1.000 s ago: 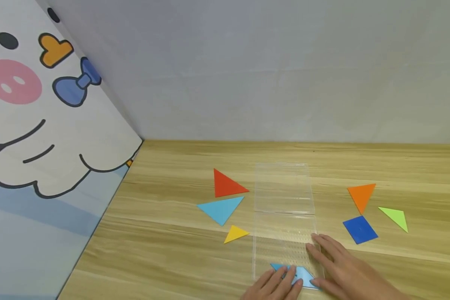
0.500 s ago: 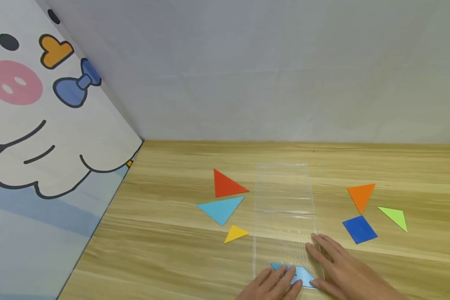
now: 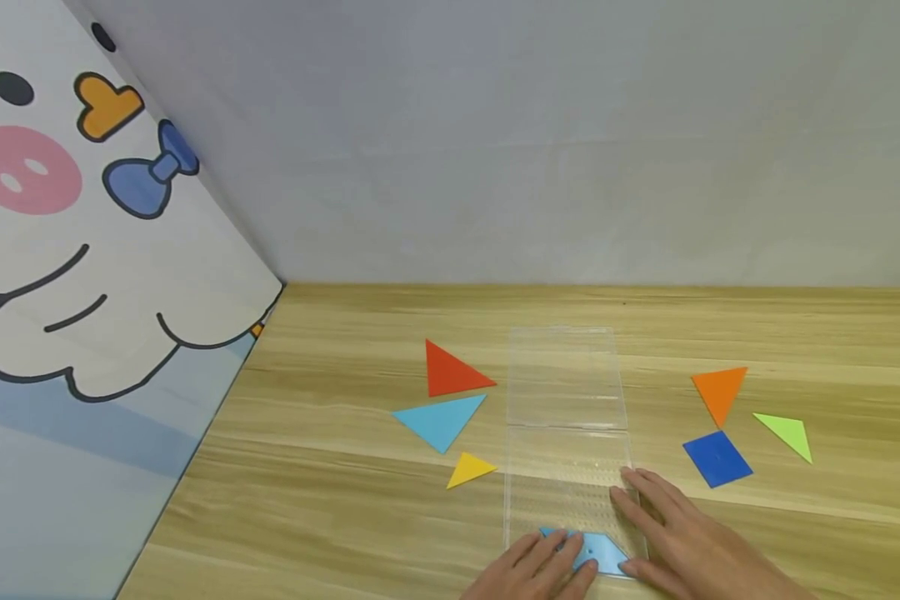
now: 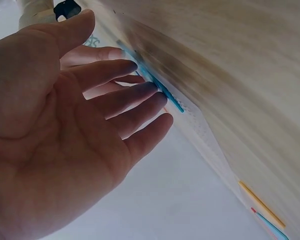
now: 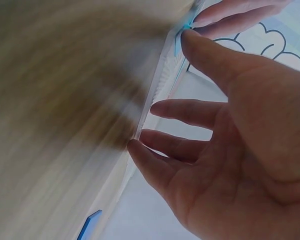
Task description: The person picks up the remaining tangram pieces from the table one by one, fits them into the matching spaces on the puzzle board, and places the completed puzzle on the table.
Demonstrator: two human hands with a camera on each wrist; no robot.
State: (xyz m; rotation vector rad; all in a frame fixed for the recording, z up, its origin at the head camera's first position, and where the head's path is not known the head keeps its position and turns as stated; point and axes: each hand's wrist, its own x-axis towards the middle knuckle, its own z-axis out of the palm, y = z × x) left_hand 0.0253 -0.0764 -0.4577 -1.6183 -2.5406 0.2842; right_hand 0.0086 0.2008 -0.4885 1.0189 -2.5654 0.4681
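A clear hinged case (image 3: 567, 379) lies unfolded on the table, its nearer half studded with small bumps. At the near end of that half lies a light blue four-sided piece (image 3: 603, 553). My left hand (image 3: 528, 571) rests its fingertips on the left part of this piece, fingers extended; the left wrist view shows the palm (image 4: 65, 135) and spread fingers. Along the case's right edge, my right hand (image 3: 701, 542) touches with spread, relaxed fingers, thumb at the piece's right corner. In the right wrist view my right hand (image 5: 230, 135) touches the case's edge (image 5: 152, 92).
Left of the case lie a red triangle (image 3: 450, 373), a light blue triangle (image 3: 444, 421) and a yellow triangle (image 3: 470, 471). On its right are an orange triangle (image 3: 721, 393), a green triangle (image 3: 791, 433) and a dark blue square (image 3: 717, 459). A pale wall (image 3: 570, 150) stands behind.
My left hand has slid slightly to the left, showing more of the light blue piece. My right hand has stayed by the case's right edge.
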